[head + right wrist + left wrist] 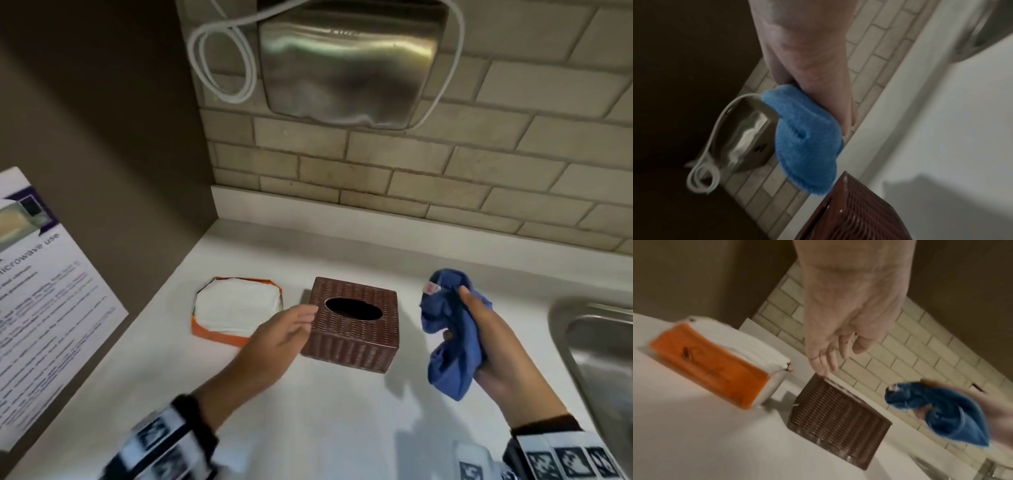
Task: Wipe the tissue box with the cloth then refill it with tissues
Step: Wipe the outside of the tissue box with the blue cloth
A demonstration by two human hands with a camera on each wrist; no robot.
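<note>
A brown woven tissue box point(352, 329) point(836, 421) point(855, 214) with an oval top slot stands in the middle of the white counter point(325, 411). My left hand point(291, 325) point(826, 356) hovers at its left edge, fingers straight, fingertips at the box's top corner. To the box's right, above the counter, my right hand point(493, 339) point(813, 91) grips a bunched blue cloth point(448, 329) point(941, 412) point(807, 138). An orange pack of white tissues point(236, 308) point(715, 365), torn open on top, lies left of the box.
A steel sink point(599, 356) is set into the counter at the right. A metal hand dryer point(349, 61) with a looped white cord point(222, 58) hangs on the tiled wall behind. A printed notice point(44, 294) is stuck on the brown wall at the left.
</note>
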